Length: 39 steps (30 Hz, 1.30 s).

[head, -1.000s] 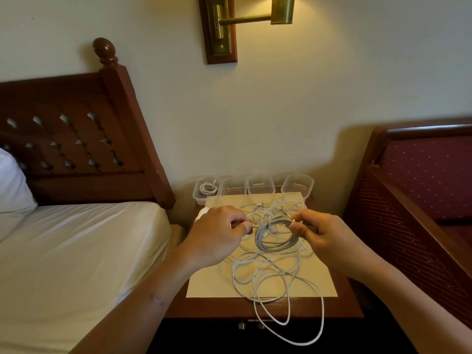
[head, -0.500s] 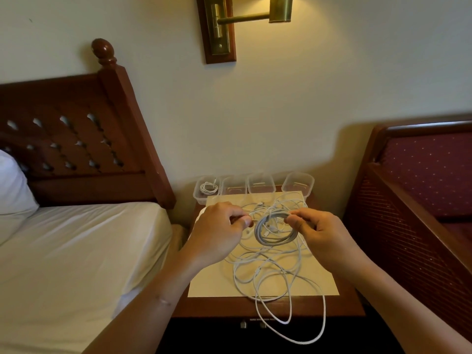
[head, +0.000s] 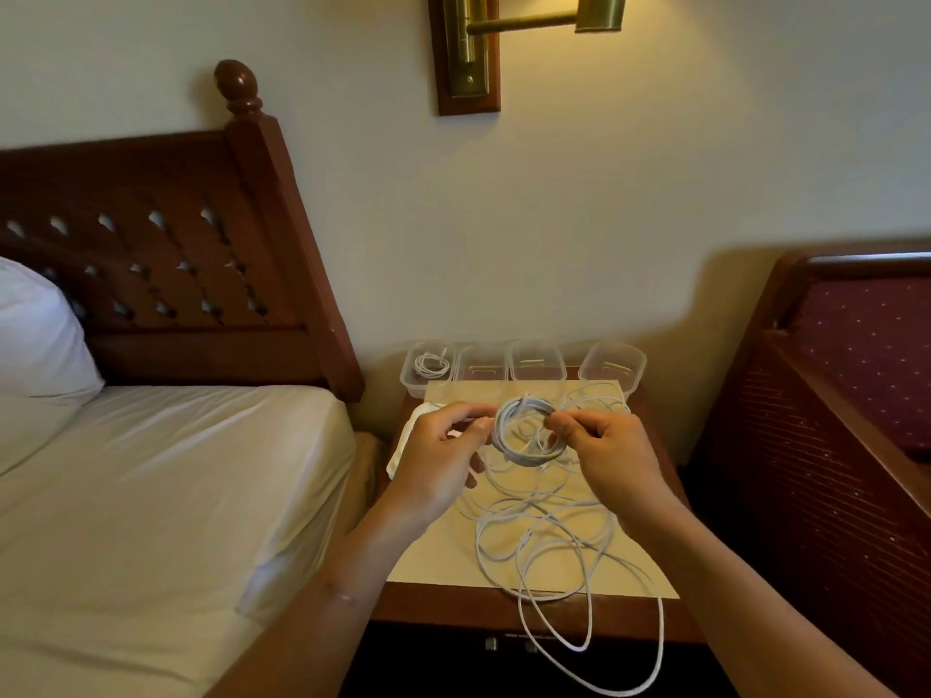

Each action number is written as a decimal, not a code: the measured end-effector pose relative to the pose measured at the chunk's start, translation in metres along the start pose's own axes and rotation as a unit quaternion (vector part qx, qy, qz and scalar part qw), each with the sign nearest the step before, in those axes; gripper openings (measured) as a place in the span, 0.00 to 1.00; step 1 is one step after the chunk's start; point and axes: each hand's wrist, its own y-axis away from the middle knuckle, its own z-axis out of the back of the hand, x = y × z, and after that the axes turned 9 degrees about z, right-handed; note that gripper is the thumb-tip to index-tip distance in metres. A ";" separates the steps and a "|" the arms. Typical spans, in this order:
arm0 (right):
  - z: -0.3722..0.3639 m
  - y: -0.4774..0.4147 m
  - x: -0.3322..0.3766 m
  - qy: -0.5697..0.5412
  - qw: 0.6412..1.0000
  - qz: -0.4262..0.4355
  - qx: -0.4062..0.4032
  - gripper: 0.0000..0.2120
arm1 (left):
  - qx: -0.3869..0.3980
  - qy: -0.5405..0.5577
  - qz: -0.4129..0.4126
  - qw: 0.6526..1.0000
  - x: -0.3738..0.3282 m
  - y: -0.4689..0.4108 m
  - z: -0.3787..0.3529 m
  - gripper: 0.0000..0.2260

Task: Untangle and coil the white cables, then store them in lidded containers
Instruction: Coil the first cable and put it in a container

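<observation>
A round coil of white cable [head: 524, 448] hangs above the nightstand between my two hands. My left hand [head: 443, 455] pinches its left side and my right hand [head: 604, 450] pinches its right side. Under them a loose tangle of white cables [head: 549, 536] lies on a pale sheet [head: 443, 556], with loops hanging over the nightstand's front edge. Several clear plastic containers stand in a row at the back; the leftmost container [head: 409, 375] holds a small coiled cable [head: 432, 364]. The rightmost container [head: 636, 364] stands tilted.
The wooden nightstand [head: 453, 609] sits between a bed with white sheets [head: 151, 496] on the left and a red upholstered headboard [head: 856, 395] on the right. A brass wall lamp [head: 473, 47] hangs above. A white cloth [head: 400, 453] lies at the nightstand's left edge.
Both hands have lifted the coil a little and carried it farther back toward the containers. The coil has turned more upright.
</observation>
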 end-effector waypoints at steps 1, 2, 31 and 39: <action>-0.007 -0.010 -0.001 -0.013 1.000 -0.019 -0.002 0.10 | 0.012 0.040 0.029 0.999 0.002 -0.009 0.005 0.11; -0.014 -0.020 -0.003 -0.022 0.999 -0.034 -0.001 0.10 | 0.022 0.079 0.056 0.995 0.005 -0.019 0.010 0.11; -0.259 -0.324 -0.132 0.525 0.825 0.083 0.192 0.14 | -0.168 -0.180 0.200 0.948 0.167 -0.327 0.094 0.12; -0.264 -0.324 -0.143 0.549 0.796 0.140 0.215 0.16 | -0.187 -0.158 0.194 0.950 0.169 -0.327 0.095 0.11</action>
